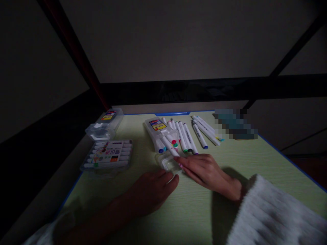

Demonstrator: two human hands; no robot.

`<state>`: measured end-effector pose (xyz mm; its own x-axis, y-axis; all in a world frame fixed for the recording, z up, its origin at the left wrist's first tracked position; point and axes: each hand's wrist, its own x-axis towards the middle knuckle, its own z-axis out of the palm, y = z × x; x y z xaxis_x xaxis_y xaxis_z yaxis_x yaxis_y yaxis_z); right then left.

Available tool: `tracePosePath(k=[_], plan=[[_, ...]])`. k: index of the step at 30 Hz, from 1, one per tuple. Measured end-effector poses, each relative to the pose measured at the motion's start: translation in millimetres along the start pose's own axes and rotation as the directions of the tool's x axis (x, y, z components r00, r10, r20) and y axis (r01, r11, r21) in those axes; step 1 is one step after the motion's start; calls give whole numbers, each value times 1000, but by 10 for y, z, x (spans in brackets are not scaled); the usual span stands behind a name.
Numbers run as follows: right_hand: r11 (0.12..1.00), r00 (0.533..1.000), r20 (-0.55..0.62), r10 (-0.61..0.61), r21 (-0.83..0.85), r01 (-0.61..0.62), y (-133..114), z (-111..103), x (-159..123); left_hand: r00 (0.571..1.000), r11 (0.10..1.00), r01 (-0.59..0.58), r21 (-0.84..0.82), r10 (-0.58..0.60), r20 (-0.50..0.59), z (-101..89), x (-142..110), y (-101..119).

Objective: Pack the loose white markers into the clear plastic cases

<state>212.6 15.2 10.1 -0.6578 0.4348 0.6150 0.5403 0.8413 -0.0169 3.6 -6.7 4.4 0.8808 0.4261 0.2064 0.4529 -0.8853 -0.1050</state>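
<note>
markers (189, 136), 3 clear cases (157, 124), right fingers (188, 163) holding 1 marker (171, 148), left fingers (172, 184) slightly parted

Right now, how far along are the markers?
Flat clear plastic case on the left holds a row of white markers: looks done. The right hand has one slim white marker at the partly filled middle clear case. Loose white markers beside it seem left, if you're packing.

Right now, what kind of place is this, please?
Probably a drawing or study corner at home: a blue-edged, pale green table, loose white markers and clear plastic marker cases.
</note>
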Motion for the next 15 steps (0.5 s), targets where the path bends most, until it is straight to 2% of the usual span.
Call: tracePosePath(k=[8,15], plan=[[999,999,7,42,-29,-41,15,29,-38,1000,1000,-1,8,1,-13,13,-3,15],[997,994,-80,72,-21,-73,5,21,-14,999,1000,-5,10,6,-38,-2,5,3]])
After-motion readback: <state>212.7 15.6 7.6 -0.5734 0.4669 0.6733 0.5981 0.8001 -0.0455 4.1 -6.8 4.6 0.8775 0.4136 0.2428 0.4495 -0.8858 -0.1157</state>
